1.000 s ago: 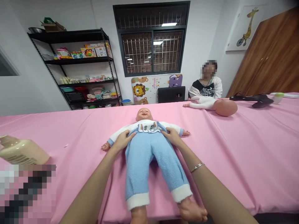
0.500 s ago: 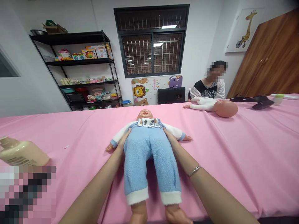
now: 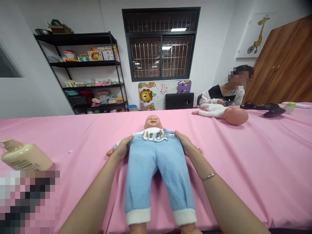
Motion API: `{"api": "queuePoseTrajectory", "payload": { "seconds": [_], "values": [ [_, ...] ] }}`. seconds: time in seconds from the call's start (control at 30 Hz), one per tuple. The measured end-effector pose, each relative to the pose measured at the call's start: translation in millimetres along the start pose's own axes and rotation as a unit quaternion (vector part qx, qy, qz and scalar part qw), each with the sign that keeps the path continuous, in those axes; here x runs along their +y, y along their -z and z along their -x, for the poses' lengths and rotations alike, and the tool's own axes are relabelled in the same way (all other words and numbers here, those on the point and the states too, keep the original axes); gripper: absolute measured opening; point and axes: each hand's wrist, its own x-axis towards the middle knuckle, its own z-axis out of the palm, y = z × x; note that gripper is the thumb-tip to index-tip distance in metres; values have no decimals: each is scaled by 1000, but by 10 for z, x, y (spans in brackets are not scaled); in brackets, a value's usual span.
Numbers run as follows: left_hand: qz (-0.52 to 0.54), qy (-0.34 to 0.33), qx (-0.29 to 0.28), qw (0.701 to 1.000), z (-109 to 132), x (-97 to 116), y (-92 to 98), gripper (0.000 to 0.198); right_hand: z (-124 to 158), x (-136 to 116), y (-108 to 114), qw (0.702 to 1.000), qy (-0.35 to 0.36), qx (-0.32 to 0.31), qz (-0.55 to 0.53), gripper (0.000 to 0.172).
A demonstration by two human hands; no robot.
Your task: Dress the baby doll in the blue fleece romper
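Note:
A baby doll [image 3: 153,122] lies on its back on the pink-covered table, head away from me and feet toward me. It wears light blue fleece pants [image 3: 141,169] with white cuffs and a white top with an elephant face [image 3: 155,134] at the waist. My left hand [image 3: 123,147] pinches the pants' waist at the left side. At the opposite side, my right hand [image 3: 184,143] grips the waist with thumb and fingers together. The waist is stretched sideways between both hands. The doll's hands partly show beyond mine.
A beige pump bottle [image 3: 26,156] lies at the left on the pink cloth [image 3: 234,169]. A second doll [image 3: 235,116] in white and a dark object [image 3: 274,110] lie at the far right. Behind the table sits a person [image 3: 223,94]. A black shelf rack [image 3: 80,63] stands at the back left.
Both hands have moved from flat along the doll's sides to gripping the pants' waist, drawing it outward. The pants' legs spread wider. The seated person has leaned to the right.

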Motion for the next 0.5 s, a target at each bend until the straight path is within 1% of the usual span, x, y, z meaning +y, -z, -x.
{"api": "queuePoseTrajectory", "payload": {
  "seconds": [0.07,0.13,0.17,0.23,0.27,0.33,0.4,0.47,0.5],
  "values": [
    [-16,-40,38,998,-42,14,14,38,-73,1,-18,999,-18,16,-28,52],
    [-95,-64,89,989,-93,-8,30,40,-164,-1,-51,998,-41,44,-1,46],
    [-150,-85,121,978,-116,-32,35,38,-212,-5,-72,996,-50,64,29,40],
    [-242,-143,175,944,-146,-87,28,32,-300,-29,-124,987,-59,120,85,29],
    [-264,-166,193,930,-149,-109,15,29,-336,-55,-157,982,-58,151,99,29],
    [-274,-186,211,920,-136,-128,-28,23,-385,-149,-246,968,-35,211,133,37],
    [-281,-183,221,916,-104,-110,-75,17,-399,-304,-378,956,15,240,171,39],
    [-304,-193,250,899,-73,-68,-101,12,-380,-493,-557,953,64,224,192,37],
    [-319,-203,269,886,-61,-46,-102,9,-359,-581,-659,957,83,197,194,36]
  ]
}}
